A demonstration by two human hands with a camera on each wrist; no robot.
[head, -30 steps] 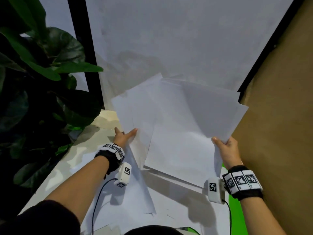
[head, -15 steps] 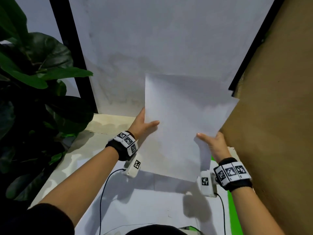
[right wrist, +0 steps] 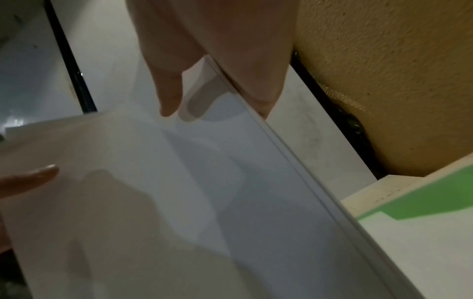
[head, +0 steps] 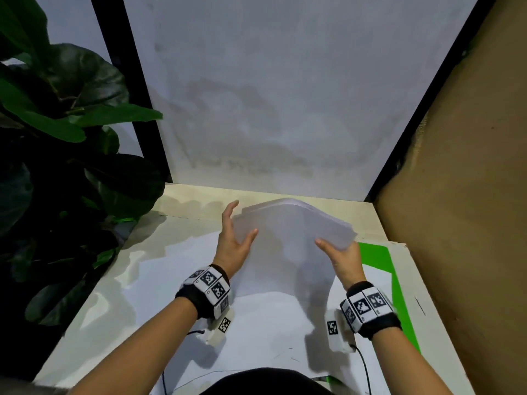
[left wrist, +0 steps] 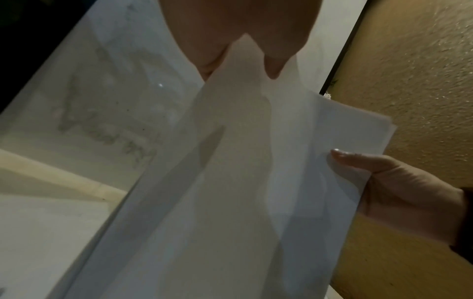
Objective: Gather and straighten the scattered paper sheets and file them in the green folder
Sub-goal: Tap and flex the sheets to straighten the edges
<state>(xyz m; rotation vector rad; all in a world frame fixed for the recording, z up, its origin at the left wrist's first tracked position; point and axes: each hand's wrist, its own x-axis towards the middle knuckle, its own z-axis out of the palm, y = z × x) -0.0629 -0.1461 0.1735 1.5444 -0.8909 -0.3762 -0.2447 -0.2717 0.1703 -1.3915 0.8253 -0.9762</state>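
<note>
I hold a stack of white paper sheets (head: 288, 238) upright and bowed over the table, between both hands. My left hand (head: 243, 219) holds its left edge, thumb on the front and fingers behind; the left wrist view shows the stack (left wrist: 256, 182) passing between thumb and fingers (left wrist: 245, 46). My right hand (head: 333, 252) pinches the right edge with the thumb on the front, also in the right wrist view (right wrist: 204, 81). The green folder (head: 376, 258) lies flat on the table at the right, partly under a loose sheet (head: 376, 283). More white sheets (head: 271, 323) lie below the stack.
Large dark plant leaves (head: 71, 138) crowd the table's left side. A brown textured wall (head: 456, 195) closes the right side, and a white wall (head: 285, 95) with a black post (head: 134, 95) stands behind. The pale table edge (head: 185, 201) shows at the back.
The fanned sheets came together into one stack. Both hands brought it down from in front of the wall to just above the table, and the stack now bows backward.
</note>
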